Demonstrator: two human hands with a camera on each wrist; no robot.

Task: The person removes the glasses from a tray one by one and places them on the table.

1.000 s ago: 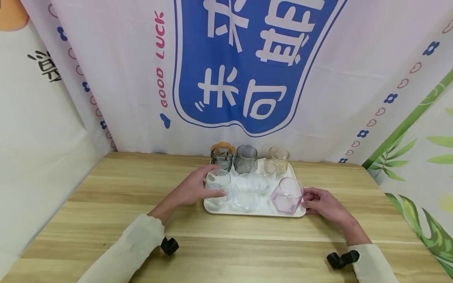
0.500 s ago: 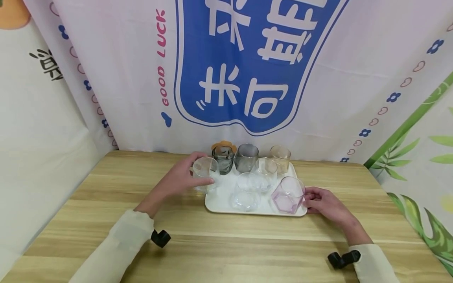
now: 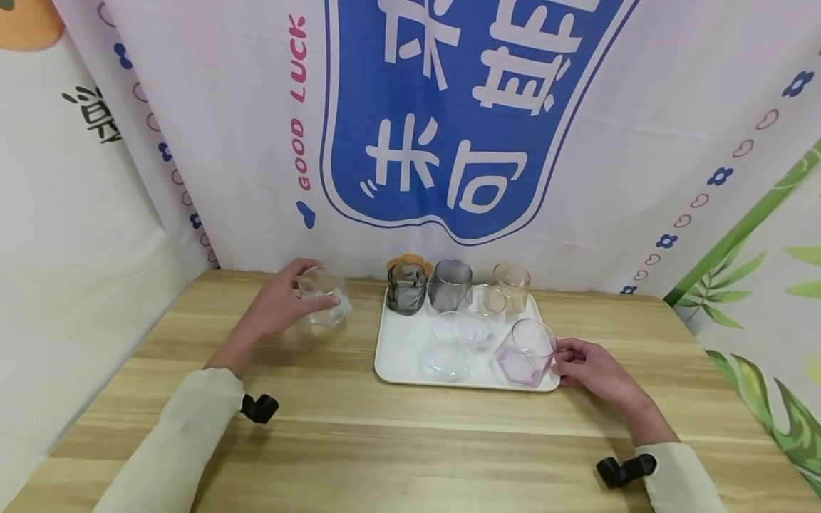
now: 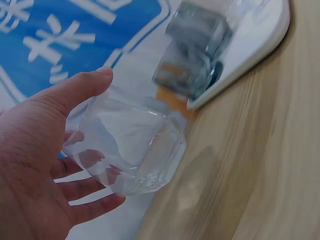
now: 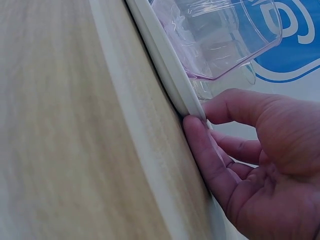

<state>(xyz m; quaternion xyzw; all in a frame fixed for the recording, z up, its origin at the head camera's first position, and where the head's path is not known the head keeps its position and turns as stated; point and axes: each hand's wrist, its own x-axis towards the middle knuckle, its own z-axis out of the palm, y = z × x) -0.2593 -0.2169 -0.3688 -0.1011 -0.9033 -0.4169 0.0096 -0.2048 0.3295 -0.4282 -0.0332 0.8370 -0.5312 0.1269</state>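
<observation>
My left hand (image 3: 279, 303) grips a clear glass cup (image 3: 323, 296), thumb on one side and fingers round the other, left of the white tray (image 3: 400, 363). In the left wrist view the clear glass cup (image 4: 135, 145) is close over the wood. At the tray's right end my right hand (image 3: 596, 374) pinches the rim; in the right wrist view the thumb and fingers of that hand (image 5: 270, 150) meet at the tray's edge (image 5: 167, 65). Beside them on the tray stands a pink hexagonal-bottomed glass (image 3: 522, 356).
Other cups share the tray: a dark rippled glass (image 3: 407, 288), a grey glass (image 3: 450, 285), an amber glass (image 3: 513, 285) and clear ones, among them a clear glass (image 3: 449, 349) in front. A printed cloth (image 3: 256, 142) hangs behind the wooden table (image 3: 308, 442).
My left hand has lifted the clear glass cup off the tray's left side and carried it left, over the table. The right hand keeps its place at the tray's edge.
</observation>
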